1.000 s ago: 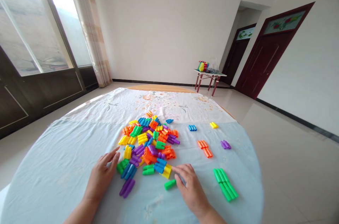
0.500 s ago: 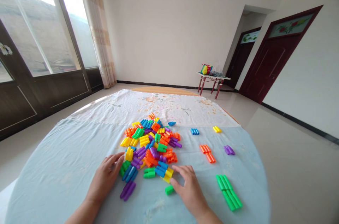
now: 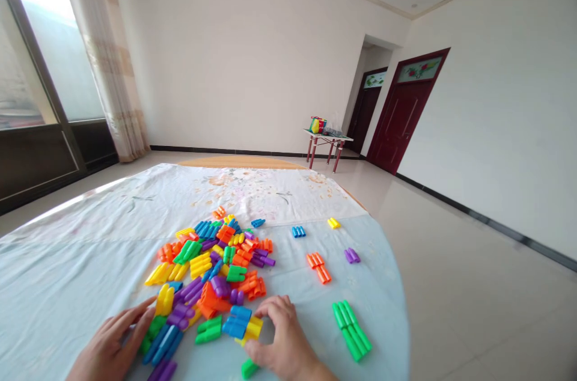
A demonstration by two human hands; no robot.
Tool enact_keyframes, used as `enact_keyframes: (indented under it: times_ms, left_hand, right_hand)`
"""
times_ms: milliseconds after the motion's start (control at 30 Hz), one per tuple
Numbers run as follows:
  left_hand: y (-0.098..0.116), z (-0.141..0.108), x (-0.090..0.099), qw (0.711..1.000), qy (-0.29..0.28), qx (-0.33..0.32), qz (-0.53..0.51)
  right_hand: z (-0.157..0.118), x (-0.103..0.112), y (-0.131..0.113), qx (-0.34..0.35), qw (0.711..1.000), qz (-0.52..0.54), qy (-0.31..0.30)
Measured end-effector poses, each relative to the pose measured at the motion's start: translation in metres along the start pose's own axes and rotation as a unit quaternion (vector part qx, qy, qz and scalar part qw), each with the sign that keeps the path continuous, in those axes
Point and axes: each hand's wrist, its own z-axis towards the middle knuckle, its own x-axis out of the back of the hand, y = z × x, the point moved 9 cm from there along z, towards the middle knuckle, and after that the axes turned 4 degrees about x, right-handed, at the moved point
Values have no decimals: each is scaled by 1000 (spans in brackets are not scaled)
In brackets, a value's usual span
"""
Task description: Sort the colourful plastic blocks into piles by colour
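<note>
My right hand (image 3: 285,339) has its thumb and index finger on either side of a yellow plastic building block (image 3: 253,328), with a blue block (image 3: 237,321) joined or lying against it. Below the thumb a green block (image 3: 249,368) is partly hidden. At the left of the pile my left hand (image 3: 116,339) rests with fingers stretched out, their tips by an upright yellow block (image 3: 164,300) and a green block (image 3: 153,333). Blue blocks (image 3: 163,344) and a purple block (image 3: 163,371) lie just right of it. A two-pronged green block (image 3: 208,330) sits between the hands.
A mixed pile of bullet-shaped blocks (image 3: 201,265) spreads ahead of my hands. To the right lie joined green blocks (image 3: 351,330), joined orange blocks (image 3: 319,268), and purple (image 3: 352,255), blue (image 3: 298,232) and yellow (image 3: 333,223) pieces. A cloth (image 3: 378,285) covers the round table.
My view has turned to the right, so the table and blocks sit further left in it. Both hands keep nearly the same places beside the blocks.
</note>
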Motion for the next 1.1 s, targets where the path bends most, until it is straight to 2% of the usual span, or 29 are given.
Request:
enact_keyframes:
  times_ms: [100,200,333,533,600,667,733,800,867,967,1100]
  left_hand:
    - [-2,0,0,1000,-3,0,13]
    - [6,-1,3,1000,-11,-6,25]
    - [18,-4,7,999,-9,-5,33]
    - [25,-3,17,1000,7,4,25]
    - [37,-4,26,999,42,-12,15]
    - [64,-10,30,996,69,-62,-1]
    - [99,-20,19,991,41,-126,-18]
    - [133,-32,-4,983,-30,-183,-3]
    - [157,-44,-25,968,-89,-233,25]
    - [169,-54,-42,952,-130,-273,53]
    - [162,-55,-47,954,-133,-261,69]
  right_hand:
    - [-1,7,0,-5,999,34,6]
    - [-1,10,-1,-11,999,38,-1]
    - [-2,8,-5,-9,1000,13,-22]
    - [0,3,-9,-4,998,10,-55]
    - [2,2,-11,-1,998,8,-64]
    - [5,1,-14,6,998,7,-69]
    - [7,-1,-18,15,997,13,-72]
    - [8,-4,-22,26,997,24,-70]
    - [8,-5,-24,36,997,31,-65]
    - [7,-5,-24,44,997,25,-58]
    - [6,7,-12,24,999,-28,-35]
